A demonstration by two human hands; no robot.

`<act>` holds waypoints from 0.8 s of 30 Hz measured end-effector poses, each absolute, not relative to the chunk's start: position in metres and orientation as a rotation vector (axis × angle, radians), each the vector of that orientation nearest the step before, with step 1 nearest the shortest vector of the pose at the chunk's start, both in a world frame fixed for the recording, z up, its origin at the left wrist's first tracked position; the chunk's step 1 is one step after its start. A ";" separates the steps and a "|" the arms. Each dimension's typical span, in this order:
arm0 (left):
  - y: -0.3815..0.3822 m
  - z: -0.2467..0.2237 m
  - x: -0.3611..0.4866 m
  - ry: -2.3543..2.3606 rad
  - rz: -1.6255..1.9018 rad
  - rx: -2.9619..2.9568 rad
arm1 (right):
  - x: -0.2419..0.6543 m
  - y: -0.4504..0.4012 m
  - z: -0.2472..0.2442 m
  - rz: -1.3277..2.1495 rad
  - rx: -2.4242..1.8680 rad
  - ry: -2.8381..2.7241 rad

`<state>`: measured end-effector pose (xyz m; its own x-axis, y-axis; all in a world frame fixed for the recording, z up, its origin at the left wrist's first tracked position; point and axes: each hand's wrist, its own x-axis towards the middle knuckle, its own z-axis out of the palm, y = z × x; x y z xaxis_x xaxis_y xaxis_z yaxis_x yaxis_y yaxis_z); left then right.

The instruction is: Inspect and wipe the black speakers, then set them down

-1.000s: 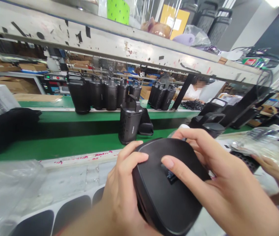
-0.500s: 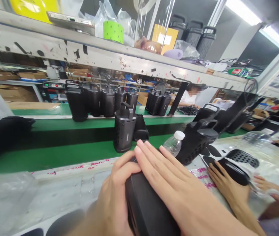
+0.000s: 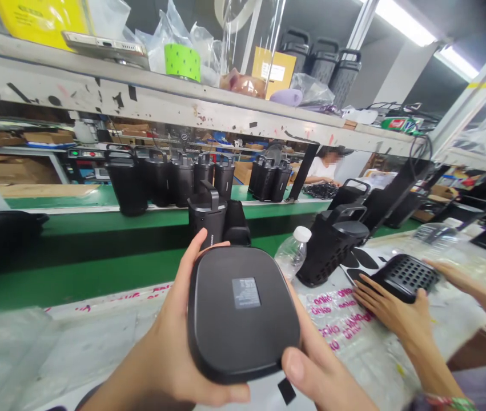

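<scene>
View: head camera, looking forward and down over the bench.

Held piece: a black rounded-square speaker housing (image 3: 243,314) with a small grey label (image 3: 246,293) on its upward face is held in the air by both hands, above the front edge of the bench.

Left hand: the housing's left edge is cradled by the left hand (image 3: 168,348), with the fingers (image 3: 195,245) curled up behind it, slightly spread.

Right hand: the lower right edge is gripped by the right hand (image 3: 315,371), with the thumb (image 3: 296,365) pressed on the rim; the other fingers are hidden, so their spread cannot be told.

Co-worker: a black perforated grille (image 3: 405,277) is held down by a co-worker's hands (image 3: 390,305), toward the right edge of the bench.

Bench: a water bottle (image 3: 292,254) stands beside a tilted black cylindrical speaker (image 3: 332,245).

Belt: further black cylindrical speakers (image 3: 206,217) stand upright on the green conveyor belt (image 3: 97,274).
</scene>
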<state>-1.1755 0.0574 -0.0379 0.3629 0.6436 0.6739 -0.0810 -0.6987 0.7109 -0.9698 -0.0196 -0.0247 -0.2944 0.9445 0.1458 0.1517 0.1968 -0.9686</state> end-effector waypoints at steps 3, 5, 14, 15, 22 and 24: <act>0.055 -0.036 -1.176 0.474 1.317 1.935 | -0.982 -0.022 -0.024 1.188 -1.004 -1.505; 0.056 -0.038 -1.177 0.446 1.312 1.909 | -0.987 -0.023 -0.025 1.164 -1.019 -1.447; 0.060 -0.059 -1.184 0.353 1.484 2.062 | -0.981 -0.025 -0.010 1.065 -1.216 -1.320; 0.059 -0.060 -1.184 0.370 1.495 2.057 | -0.981 -0.026 -0.005 1.016 -1.254 -1.372; 0.065 -0.062 -1.172 0.144 1.706 2.267 | -1.004 -0.029 0.030 0.489 -1.734 -1.556; 0.067 -0.060 -1.168 0.042 1.745 2.314 | -1.006 -0.025 0.032 0.367 -1.710 -1.580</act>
